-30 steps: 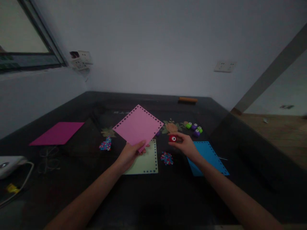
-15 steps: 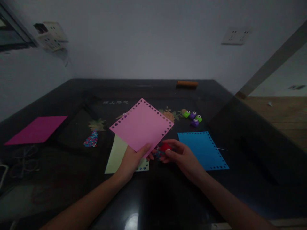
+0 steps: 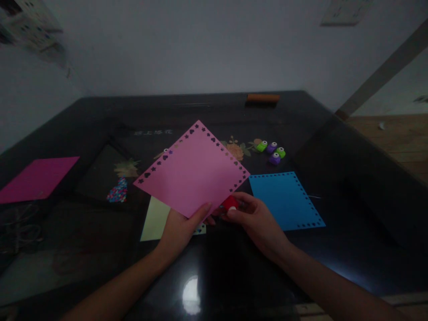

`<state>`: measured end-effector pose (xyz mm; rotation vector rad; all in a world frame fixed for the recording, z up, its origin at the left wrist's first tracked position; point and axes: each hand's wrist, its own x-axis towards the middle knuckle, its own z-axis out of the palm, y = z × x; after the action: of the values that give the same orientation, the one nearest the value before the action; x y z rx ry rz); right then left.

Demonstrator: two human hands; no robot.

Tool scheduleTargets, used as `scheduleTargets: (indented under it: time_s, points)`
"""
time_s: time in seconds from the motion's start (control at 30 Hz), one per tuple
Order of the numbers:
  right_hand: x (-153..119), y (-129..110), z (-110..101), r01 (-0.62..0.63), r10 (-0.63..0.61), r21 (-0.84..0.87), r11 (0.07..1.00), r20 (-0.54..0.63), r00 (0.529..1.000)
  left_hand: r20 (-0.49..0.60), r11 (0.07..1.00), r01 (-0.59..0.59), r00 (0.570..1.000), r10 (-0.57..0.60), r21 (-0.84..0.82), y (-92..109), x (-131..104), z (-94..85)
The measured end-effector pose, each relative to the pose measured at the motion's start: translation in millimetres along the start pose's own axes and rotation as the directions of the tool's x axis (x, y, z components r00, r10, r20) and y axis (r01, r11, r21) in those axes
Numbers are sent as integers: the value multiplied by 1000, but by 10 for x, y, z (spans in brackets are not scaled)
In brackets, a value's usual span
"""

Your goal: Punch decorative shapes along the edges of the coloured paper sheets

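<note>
My left hand (image 3: pixel 187 225) grips a pink sheet of paper (image 3: pixel 197 174) by its near corner, thumb on top. Small flower and heart holes run along the sheet's edges. In my right hand (image 3: pixel 250 214) is a red craft punch (image 3: pixel 230 203) with a white button under the thumb. The punch sits close to the sheet's lower right edge; whether the paper is inside its slot I cannot tell. Beneath the pink sheet lies a pale yellow-green sheet (image 3: pixel 154 218), partly covered. To the right of my right hand rests a blue sheet (image 3: pixel 281 200) with punched borders.
Several green and purple punches (image 3: pixel 274 158) stand behind the blue sheet. A heap of coloured paper bits (image 3: pixel 118 191) lies left of the hands, a magenta sheet (image 3: pixel 38 179) farther left. At the back of the dark table (image 3: pixel 133 113) is a brown roll (image 3: pixel 262 98).
The view has tilted down and come slightly closer. Both hands keep their hold on the pink sheet and the red punch, and the sheet appears a little larger and flatter.
</note>
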<state>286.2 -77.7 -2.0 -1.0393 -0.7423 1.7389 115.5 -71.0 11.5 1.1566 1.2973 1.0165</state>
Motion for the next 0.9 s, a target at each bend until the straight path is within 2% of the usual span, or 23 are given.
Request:
scheduleTargets:
  time_s: [0.23,0.47,0.67,0.9]
  points:
    - [-6,-16,14,-9,9,5,1000,13,1000,-8,992,-88,996,89,87,-128,8,-31]
    - [-19,-40,35,-40,40,33,999,7,999,-23,996,-39,999,41,78,-12,-2,-10]
    - [-17,-34,32,-18,17,38,999,20,1000,-49,997,-27,998,31,73,15,-16,-6]
    - [-22,-35,29,-11,11,29,1000,6,1000,-35,988,-86,995,91,129,-35,-23,5]
